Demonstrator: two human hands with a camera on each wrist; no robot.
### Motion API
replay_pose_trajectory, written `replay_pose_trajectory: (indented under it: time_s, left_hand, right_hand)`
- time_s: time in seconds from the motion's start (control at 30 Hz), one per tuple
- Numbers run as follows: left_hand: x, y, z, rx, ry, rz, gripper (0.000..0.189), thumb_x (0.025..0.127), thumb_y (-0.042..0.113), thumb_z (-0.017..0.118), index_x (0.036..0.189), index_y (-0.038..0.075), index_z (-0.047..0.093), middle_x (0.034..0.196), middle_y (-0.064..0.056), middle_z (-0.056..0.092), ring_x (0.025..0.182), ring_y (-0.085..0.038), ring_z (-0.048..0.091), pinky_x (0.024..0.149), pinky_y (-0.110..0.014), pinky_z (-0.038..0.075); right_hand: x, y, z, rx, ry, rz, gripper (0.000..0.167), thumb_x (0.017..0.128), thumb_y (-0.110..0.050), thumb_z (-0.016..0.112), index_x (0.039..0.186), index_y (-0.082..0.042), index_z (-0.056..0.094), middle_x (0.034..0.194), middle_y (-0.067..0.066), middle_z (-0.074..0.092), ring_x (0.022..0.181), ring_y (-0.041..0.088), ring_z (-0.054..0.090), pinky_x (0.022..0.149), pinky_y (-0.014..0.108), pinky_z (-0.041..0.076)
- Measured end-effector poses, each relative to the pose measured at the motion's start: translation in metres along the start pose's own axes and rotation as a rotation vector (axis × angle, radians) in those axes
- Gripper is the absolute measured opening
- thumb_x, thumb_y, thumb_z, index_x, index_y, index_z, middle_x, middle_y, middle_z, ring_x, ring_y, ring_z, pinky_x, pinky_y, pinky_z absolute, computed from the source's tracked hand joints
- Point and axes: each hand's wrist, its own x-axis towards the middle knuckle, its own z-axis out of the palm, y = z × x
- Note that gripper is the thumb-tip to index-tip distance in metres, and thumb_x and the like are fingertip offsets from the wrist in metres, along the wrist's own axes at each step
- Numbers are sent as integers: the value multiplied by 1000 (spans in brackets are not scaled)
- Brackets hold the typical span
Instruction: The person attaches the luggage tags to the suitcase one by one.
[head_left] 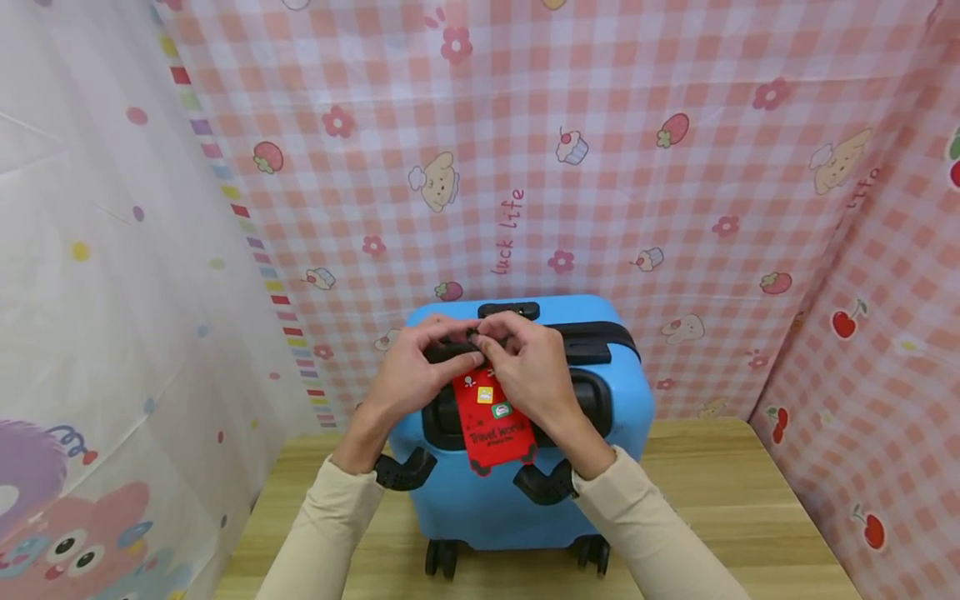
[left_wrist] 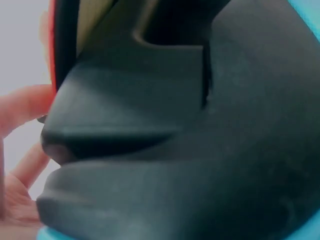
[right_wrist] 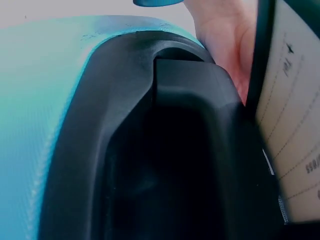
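Observation:
A blue suitcase [head_left: 450, 508] stands upright, with a red luggage tag [head_left: 483, 433] lettered "Travel World" hanging in front of its black side handle [head_left: 592, 400]. At the top of the tag, my left hand [head_left: 416, 367] and right hand [head_left: 536, 367] meet. Their fingertips pinch a small dark strap [head_left: 472, 335], mostly hidden by the fingers. The tag's ruled back [right_wrist: 290, 115] shows in the right wrist view, beside the handle [right_wrist: 190, 82]. In the left wrist view the handle [left_wrist: 125, 100] fills the middle, with the tag's edge [left_wrist: 65, 40] at upper left.
The suitcase's black wheels [head_left: 442, 558] rest on a wood-grain table [head_left: 697, 500]. A black top handle [head_left: 508, 311] sits behind the hands. Pink checked cloth [head_left: 525, 167] hangs close behind, with patterned sheets at both sides. Black wrist-camera mounts [head_left: 543, 483] hang near the suitcase front.

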Motion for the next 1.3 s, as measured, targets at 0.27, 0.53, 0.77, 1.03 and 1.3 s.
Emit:
replay_pose_trajectory:
  time_s: [0.27,0.53,0.77,1.03,1.3]
  left_hand:
    - [1,0,3,-7,4,-31,34,88,11,74,121,12,72,100,-7,65,94,-21,59,78,-35,53]
    - [1,1,3,-51,-10,-33,32,89,7,72,121,7,72,102,-11,67,97,-23,61,81,-35,55]
    - [0,-1,3,-34,-10,-33,29,90,11,71,120,10,73,99,-7,68,94,-19,61,78,-35,55]
    - [0,1,3,21,-14,-37,29,92,12,69,120,10,73,99,-7,67,94,-20,60,78,-35,54]
    - [-1,-3,3,-77,-16,-15,30,93,10,69,122,8,71,106,-10,71,96,-20,63,76,-31,57]
  right_hand:
    - [0,-1,-2,-10,12,-19,6,91,-8,71,96,-6,74,87,5,64,57,13,49,57,27,46]
    - [-1,0,-4,15,-11,-41,4,91,-9,71,95,-7,73,93,4,64,60,13,50,59,28,46]
    - [-1,2,-3,20,-1,-45,5,91,-9,71,96,-7,72,92,4,65,62,13,51,58,28,46]
    - [-2,3,-2,24,-3,-57,5,90,-8,72,95,-6,72,90,6,65,63,13,50,58,28,45]
    - [-1,3,-1,46,14,-46,7,92,-8,70,99,-6,73,79,6,68,57,12,53,52,26,48]
